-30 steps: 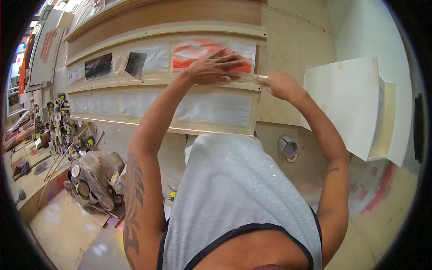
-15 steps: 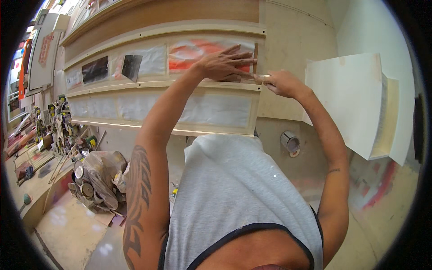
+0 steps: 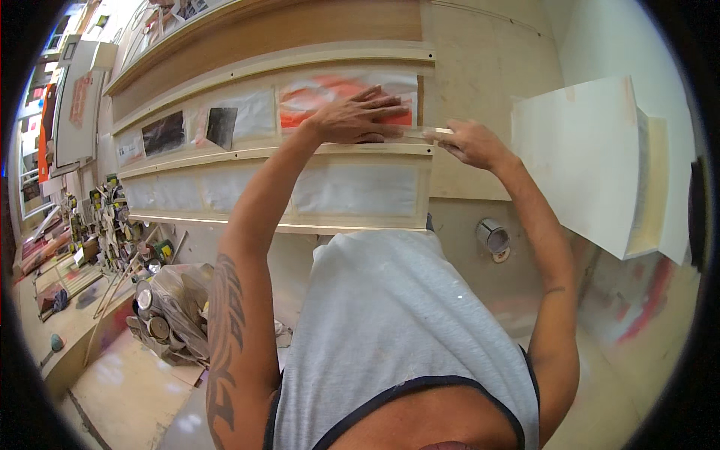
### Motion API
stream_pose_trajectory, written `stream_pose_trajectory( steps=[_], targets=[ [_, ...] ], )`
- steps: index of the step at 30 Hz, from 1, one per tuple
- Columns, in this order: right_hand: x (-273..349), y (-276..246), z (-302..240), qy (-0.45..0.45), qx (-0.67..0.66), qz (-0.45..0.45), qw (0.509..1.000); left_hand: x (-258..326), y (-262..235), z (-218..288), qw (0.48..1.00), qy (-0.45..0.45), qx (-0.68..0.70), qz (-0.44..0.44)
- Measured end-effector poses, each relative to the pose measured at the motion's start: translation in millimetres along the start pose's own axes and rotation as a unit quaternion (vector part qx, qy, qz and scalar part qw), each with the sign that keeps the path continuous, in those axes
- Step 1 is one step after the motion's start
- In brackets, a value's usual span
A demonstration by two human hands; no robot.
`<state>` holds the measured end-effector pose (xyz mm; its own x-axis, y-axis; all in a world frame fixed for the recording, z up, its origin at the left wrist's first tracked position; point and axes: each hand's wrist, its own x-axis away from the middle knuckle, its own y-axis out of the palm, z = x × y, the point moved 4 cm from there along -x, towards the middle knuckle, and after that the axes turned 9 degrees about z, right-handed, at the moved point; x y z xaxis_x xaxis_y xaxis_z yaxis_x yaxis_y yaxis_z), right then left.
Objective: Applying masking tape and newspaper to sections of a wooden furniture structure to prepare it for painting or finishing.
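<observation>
My left hand (image 3: 358,116) lies flat with fingers spread on a red-and-white sheet (image 3: 300,101), which covers a recess in a pale wooden frame (image 3: 330,150). Just right of it, my right hand (image 3: 472,142) is closed on a narrow pale strip (image 3: 441,131), which looks like masking tape. The strip lies along the recess's near edge and runs toward my left fingertips. A brown bare gap (image 3: 421,101) shows beyond the sheet's right end. Farther left, two dark pieces (image 3: 163,133) lie on whitish covering sheets (image 3: 255,111).
A second recess nearest me is covered with whitish sheeting (image 3: 356,187). White panels (image 3: 577,165) lean at the right. An open can (image 3: 492,236) stands on the floor below. Cans and a plastic bag (image 3: 180,300) sit at the left, beside cluttered tools (image 3: 105,217).
My left hand has slid left along the sheet, away from its right end, uncovering that end. My right hand stays near the frame's end, still closed on the strip. The view has shifted slightly.
</observation>
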<state>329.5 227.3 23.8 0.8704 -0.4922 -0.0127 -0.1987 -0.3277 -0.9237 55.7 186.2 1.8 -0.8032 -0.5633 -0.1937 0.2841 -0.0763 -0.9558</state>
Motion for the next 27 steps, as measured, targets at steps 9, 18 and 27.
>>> stream_pose_trajectory(
  steps=[9,18,27],
  targets=[
    [-2,-2,0,-0.02,0.02,-0.025,0.999,-34,10,11,0.999,0.037,-0.013,0.031],
    [11,0,5,0.03,-0.11,0.063,0.991,83,-49,1,0.924,-0.255,-0.053,0.279],
    [3,-10,-10,0.075,-0.094,0.108,0.987,352,-89,-50,0.68,-0.643,-0.109,0.335]
  ],
)
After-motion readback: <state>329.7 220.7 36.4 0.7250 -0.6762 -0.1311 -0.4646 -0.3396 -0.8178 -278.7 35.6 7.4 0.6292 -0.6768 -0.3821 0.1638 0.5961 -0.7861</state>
